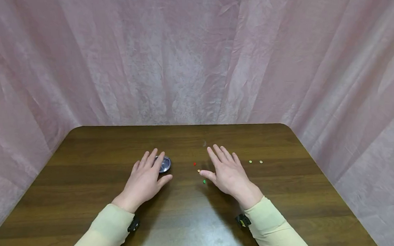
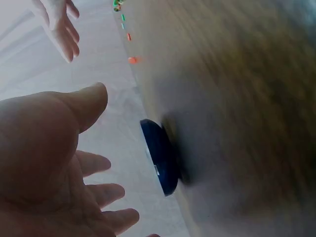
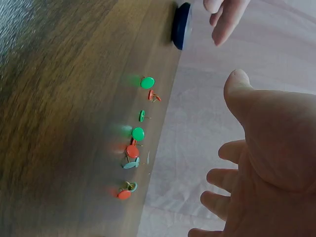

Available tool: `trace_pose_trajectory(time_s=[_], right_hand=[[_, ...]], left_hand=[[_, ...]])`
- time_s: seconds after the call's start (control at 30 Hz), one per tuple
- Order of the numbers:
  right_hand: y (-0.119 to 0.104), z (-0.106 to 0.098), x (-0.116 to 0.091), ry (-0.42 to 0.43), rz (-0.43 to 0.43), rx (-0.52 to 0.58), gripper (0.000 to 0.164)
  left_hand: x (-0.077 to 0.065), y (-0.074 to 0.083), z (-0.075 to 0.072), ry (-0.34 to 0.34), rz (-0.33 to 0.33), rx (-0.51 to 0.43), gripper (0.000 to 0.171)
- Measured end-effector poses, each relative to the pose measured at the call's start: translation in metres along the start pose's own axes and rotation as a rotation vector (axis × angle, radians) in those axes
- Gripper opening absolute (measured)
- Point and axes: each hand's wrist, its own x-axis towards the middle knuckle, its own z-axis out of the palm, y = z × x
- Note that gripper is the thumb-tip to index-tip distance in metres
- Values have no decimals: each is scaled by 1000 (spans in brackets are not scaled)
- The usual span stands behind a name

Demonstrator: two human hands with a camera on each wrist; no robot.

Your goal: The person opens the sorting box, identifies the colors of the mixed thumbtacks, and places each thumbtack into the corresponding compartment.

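My left hand (image 1: 143, 184) hovers over the table with fingers straight, holding nothing. Partly under its fingertips sits a small round dish (image 1: 165, 165), dark blue in the left wrist view (image 2: 160, 158). My right hand (image 1: 229, 175) is also held flat in the air with its fingers extended and nothing in it. Loose thumbtacks lie around it: a red thumbtack (image 1: 195, 164) and a green thumbtack (image 1: 204, 181) near its thumb, and pale thumbtacks (image 1: 250, 161) to its right. In the right wrist view several green, red and pale thumbtacks (image 3: 138, 133) show; some may be hidden beneath the hand.
A brown wood-grain table (image 1: 177, 225) with rounded far corners bears everything. Pink curtains (image 1: 185, 62) hang behind it and along both sides. Each wrist wears a small black device (image 1: 133, 223).
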Motion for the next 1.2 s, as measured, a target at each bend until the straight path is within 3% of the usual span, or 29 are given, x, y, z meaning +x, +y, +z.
trace_pose_trajectory(time_s=[0.33, 0.93, 1.2], right_hand=[[-1, 1, -1, -13, -11, -13, 84], [-6, 2, -4, -59, -76, -15, 82], [-12, 6, -4, -104, -136, 74, 84]], left_hand=[[8, -4, 2, -58, 25, -11, 64], [0, 8, 2, 9, 28, -63, 58], [-2, 17, 5, 1, 67, -98, 56]])
